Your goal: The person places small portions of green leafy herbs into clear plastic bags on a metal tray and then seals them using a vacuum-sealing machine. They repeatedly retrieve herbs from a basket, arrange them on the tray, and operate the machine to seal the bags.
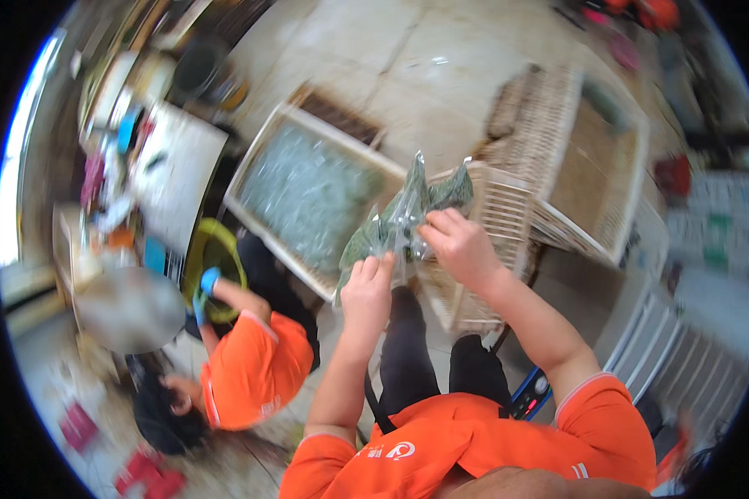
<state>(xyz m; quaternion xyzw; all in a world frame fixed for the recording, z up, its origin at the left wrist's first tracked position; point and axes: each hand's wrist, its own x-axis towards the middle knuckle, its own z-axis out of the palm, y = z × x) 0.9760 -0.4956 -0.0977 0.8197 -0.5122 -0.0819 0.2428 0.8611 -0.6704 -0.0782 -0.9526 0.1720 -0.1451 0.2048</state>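
Note:
My left hand (367, 287) pinches the clear plastic of a bag with green contents (362, 240), which stands out beyond my fingers. Close by on the right, my right hand (459, 246) grips the plastic of another such green-filled bag (452, 189). Between them a third pointed bag corner (416, 181) rises, also green inside. The bags overlap, so where one ends is hard to tell. Below and beyond the hands sits a pale plastic crate (281, 115) with many clear bags (312, 187) in it. A slatted cream crate (505, 206) stands just right of my right hand.
On the left a co-worker in an orange shirt (256, 368) reaches with blue gloves into a yellow-green tub (240, 262). A white table (181, 150) with clutter is behind. Stacked woven-look crates (555, 125) stand at right, near a metal slatted surface (680, 368).

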